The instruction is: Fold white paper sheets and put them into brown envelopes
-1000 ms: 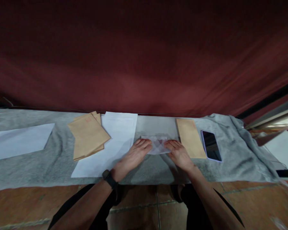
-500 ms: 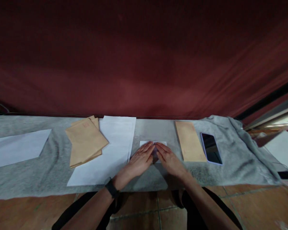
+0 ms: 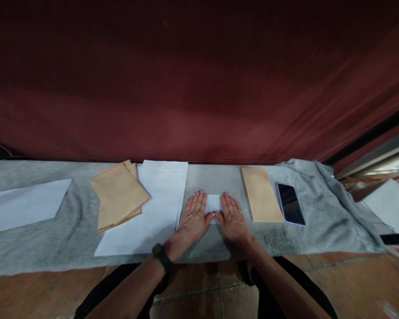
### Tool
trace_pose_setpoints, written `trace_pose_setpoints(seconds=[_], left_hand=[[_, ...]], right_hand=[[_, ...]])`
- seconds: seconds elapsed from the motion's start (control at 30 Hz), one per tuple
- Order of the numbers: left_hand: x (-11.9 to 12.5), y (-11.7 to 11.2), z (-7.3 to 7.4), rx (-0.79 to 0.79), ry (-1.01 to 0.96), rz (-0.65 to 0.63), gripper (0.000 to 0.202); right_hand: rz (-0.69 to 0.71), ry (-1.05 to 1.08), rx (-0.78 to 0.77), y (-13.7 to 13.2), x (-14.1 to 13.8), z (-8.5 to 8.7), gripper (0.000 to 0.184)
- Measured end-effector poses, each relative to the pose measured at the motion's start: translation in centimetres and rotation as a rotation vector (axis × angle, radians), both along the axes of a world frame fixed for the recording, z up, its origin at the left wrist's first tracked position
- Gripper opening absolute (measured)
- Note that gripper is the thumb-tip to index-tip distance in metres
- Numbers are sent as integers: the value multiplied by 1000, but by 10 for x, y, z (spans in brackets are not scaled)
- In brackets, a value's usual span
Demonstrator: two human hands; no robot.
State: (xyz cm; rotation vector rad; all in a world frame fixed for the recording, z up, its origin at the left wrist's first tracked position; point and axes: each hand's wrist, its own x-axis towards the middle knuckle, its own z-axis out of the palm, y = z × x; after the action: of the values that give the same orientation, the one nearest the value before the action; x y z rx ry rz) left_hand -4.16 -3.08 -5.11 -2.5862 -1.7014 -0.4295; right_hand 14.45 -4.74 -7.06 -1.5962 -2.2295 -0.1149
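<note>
A small folded white paper (image 3: 213, 203) lies on the grey cloth (image 3: 69, 230) in front of me. My left hand (image 3: 193, 217) rests flat on its left part, fingers stretched out and together. My right hand (image 3: 232, 216) lies flat on its right part in the same way. The thumbs nearly meet at the paper's near edge. Only a strip of the paper shows between the hands. A black watch is on my left wrist.
A large white sheet (image 3: 153, 212) lies left of my hands, with a stack of tan envelopes (image 3: 118, 195) partly on it. Another white sheet (image 3: 23, 204) is at the far left. A single tan envelope (image 3: 261, 194) and a dark phone (image 3: 289, 204) lie to the right. A red curtain hangs behind.
My hands came together over the folded paper half a second ago, then slid apart to its sides, pressing it flat. The paper now looks smaller than one second ago.
</note>
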Motion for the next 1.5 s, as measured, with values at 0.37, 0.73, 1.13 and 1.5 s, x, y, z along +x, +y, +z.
trace_pose_setpoints(seconds=[0.37,0.73,1.13,1.5], left_hand=[[-1,1,-3,38,17,94,80],[7,-16,15,-63,-25,-329,62],[15,-15,4,-35,-58,-483,54],[14,-25,10,-43,-8,-393,62]], right_hand=[[-54,-35,49,-7,14,2,69],[-10,81,-10,-1,21,4,57],[219,359,-252,6,-17,19,58],[182,224,-216,6,-7,11,59]])
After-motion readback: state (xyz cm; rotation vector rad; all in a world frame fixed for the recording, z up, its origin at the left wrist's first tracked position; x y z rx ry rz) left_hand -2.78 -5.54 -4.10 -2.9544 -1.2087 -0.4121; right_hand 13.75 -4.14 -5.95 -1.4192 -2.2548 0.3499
